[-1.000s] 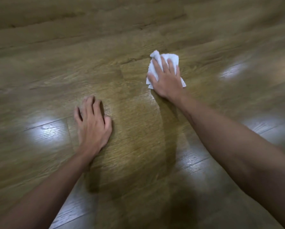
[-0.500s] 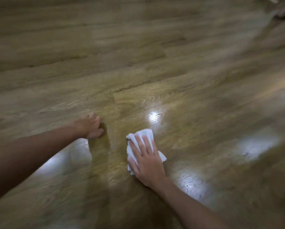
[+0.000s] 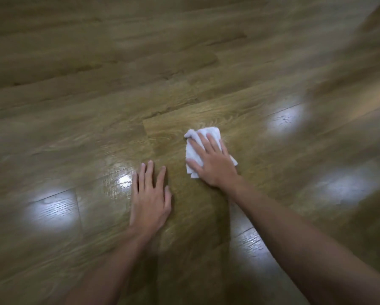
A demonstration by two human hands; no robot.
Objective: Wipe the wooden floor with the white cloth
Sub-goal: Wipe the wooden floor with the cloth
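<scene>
The wooden floor fills the whole head view: brown planks with visible grain and dark seams running at a slant from lower left to upper right. The outer parts of the picture are blurred, so plank detail there cannot be read.

The white cloth lies crumpled on the floor slightly right of centre, bunched into an uneven pad with a ragged corner showing at its lower left edge and another at its right, beside the wrist.

The right hand lies palm down on top of the cloth. Its fingers are straight and spread, pointing up and left, and press the cloth flat against the planks — no finger curls round the fabric. The thumb runs along the cloth's lower left side. Much of the cloth is covered by the hand; only its far end and left margin show.

The left hand rests palm down directly on the bare floor, just left of and nearer than the cloth, apart from it. Its fingers are extended, slightly fanned, and hold nothing.

Both bare forearms enter from the bottom edge of the picture and cast dark shadows on the planks between them.

Several bright light reflections sit on the glossy surface — one left of the left hand, others right of the cloth.
</scene>
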